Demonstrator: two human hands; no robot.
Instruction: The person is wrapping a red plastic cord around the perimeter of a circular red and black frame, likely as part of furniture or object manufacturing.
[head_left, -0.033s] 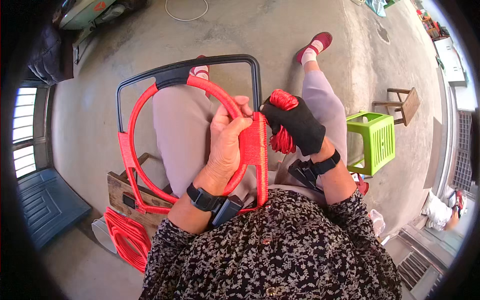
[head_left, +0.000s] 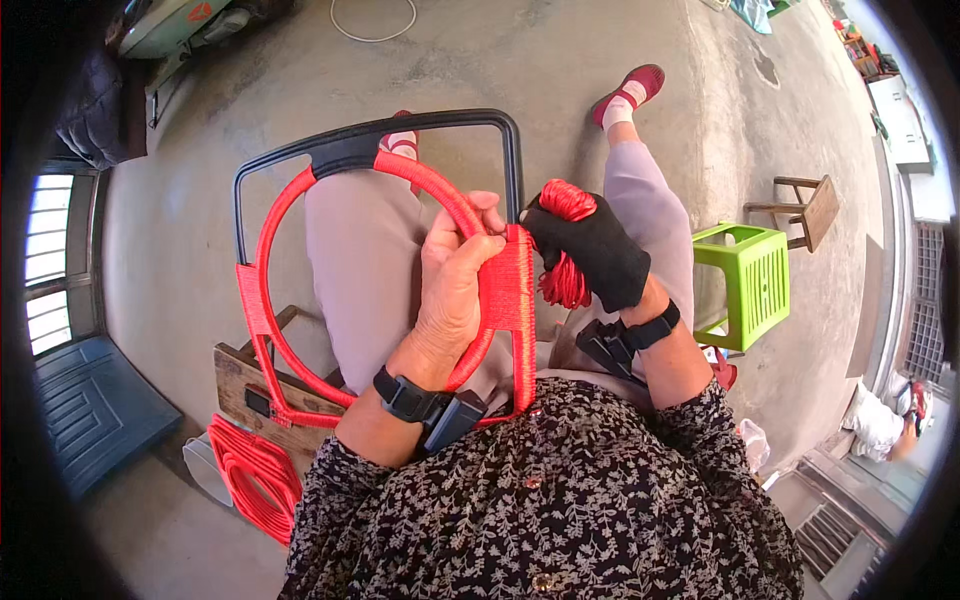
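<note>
A black tube frame [head_left: 517, 165] with a round ring inside it rests over my lap. Glossy red cord is wound tightly round most of the ring and the frame's lower part, and covers the joining panel [head_left: 508, 290] on the right; the top is bare black. My bare left hand [head_left: 455, 270] grips the ring beside that panel, thumb on its upper edge. In a black fingerless-looking glove, my right hand [head_left: 598, 248] is closed round a bundle of red cord [head_left: 566, 200], whose loops hang out below. Its fingertips are at the frame's right bar, where the winding ends.
A thick red coil [head_left: 255, 480] hangs by a pale bucket [head_left: 205, 468] at lower left, near a wooden stool [head_left: 240, 385]. To the right stand a green plastic stool [head_left: 755, 285] and a small wooden stool [head_left: 812, 212]. A pale hoop [head_left: 372, 36] lies on the floor ahead.
</note>
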